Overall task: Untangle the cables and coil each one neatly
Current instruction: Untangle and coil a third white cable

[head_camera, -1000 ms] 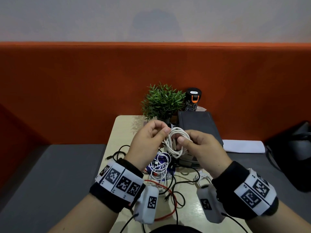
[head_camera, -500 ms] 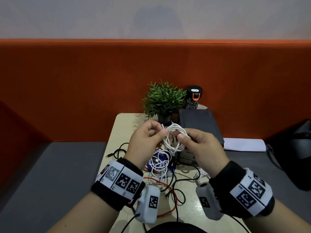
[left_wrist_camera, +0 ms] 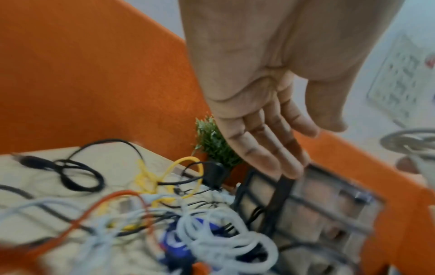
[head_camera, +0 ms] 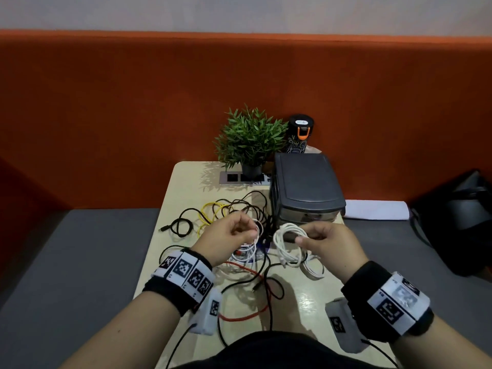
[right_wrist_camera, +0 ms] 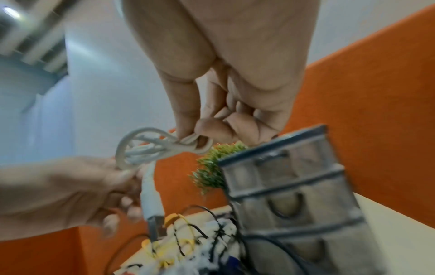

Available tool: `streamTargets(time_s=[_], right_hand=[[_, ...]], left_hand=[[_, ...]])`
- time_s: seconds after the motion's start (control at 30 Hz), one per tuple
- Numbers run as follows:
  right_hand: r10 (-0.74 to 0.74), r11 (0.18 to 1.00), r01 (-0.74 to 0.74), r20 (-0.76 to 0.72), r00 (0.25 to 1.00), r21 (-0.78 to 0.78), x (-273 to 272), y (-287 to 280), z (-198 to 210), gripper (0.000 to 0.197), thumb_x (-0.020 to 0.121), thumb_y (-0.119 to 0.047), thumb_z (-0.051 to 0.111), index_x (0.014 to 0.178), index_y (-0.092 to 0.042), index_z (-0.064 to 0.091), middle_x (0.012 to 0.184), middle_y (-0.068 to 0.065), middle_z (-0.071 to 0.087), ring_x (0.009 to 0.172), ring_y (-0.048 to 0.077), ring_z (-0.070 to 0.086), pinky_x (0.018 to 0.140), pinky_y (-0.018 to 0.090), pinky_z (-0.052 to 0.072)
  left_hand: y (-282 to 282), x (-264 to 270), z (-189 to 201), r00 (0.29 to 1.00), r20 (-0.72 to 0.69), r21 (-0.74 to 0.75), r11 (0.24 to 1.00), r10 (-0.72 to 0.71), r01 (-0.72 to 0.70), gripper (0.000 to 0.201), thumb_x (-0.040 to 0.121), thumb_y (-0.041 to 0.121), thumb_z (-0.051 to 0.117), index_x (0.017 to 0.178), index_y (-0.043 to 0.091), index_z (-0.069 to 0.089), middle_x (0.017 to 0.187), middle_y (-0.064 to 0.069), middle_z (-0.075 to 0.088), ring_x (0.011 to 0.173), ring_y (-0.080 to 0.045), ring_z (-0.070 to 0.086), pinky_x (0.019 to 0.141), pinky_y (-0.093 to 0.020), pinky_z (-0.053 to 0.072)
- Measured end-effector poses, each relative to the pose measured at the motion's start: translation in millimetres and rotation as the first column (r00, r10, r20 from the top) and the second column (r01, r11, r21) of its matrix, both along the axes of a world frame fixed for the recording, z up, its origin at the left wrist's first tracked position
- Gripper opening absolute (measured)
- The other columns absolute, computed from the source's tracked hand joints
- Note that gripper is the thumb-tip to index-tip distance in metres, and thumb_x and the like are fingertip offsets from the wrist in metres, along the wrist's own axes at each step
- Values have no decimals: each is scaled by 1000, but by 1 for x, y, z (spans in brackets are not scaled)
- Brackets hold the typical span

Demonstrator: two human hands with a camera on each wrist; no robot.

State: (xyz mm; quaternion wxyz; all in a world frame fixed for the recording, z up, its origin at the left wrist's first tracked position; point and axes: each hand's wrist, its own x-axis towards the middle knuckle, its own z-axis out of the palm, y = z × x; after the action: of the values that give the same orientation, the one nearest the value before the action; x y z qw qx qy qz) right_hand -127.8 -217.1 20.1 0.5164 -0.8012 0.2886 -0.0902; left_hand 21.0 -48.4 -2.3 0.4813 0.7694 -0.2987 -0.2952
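Hands (head_camera: 326, 245): 2; white coil (head_camera: 288, 242): 1, R grip.

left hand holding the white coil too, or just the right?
No: in the left wrist view the left hand has straight, empty fingers, while the right hand alone pinches the white coil.

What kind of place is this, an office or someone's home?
Probably an office lounge or booth. A small pale wooden table stands against a long orange upholstered backrest with grey bench seating, and a metal socket strip is set into the tabletop beside a small green potted plant.
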Motion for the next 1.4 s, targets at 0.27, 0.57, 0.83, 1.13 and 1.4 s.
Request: streamTargets(time_s=[0.27,0.57,0.83,1.13,1.4], right_hand=[[-268,959,281,-249,931,20,-35,-47,-70,11,82,-7,72,72,-11,70,61,3,66,50,15,53,49,21,41],[-418,826,519,-380,825,220,-37,-70,-122,15,85,-1,67,96,-8,61,60,11,61,37,13,54,35,17,40],[-372,879,452,-376,848,149,-33,-70,-144,10,88,-1,61,96,-4,67,66,13,65,58,26,60,58,34,56],[-366,929,332,-287,885,-163,-37,-63,-101,21,91,-18,58,112,-19,60,88,5,60,70,17,57,64,26,42],[185,977,-175,79,980,-121,15,1,-8,37,88,-21,63,115,-46,58,105,-12,63,88,10,61,76,26,54]], left_hand=[[24,6,-69,829,273,644,733,-487,218,28,81,26,69,109,31,69,143,13,42,138,-12,27,113,-32,23],[25,3,-60,849,454,393,916,-272,83,17,88,15,63,97,24,74,103,16,62,96,-1,53,87,-13,38],[32,-2,-48,888,442,247,969,-131,20,30,83,1,60,78,27,74,87,22,60,86,4,55,76,-2,33],[33,-2,-32,895,439,58,992,74,-111,39,82,-7,50,72,30,52,84,11,60,85,-4,56,74,-18,43],[20,-4,16,914,382,-183,981,137,-71,36,88,-6,49,84,30,51,82,1,62,79,-12,65,74,-31,52]])
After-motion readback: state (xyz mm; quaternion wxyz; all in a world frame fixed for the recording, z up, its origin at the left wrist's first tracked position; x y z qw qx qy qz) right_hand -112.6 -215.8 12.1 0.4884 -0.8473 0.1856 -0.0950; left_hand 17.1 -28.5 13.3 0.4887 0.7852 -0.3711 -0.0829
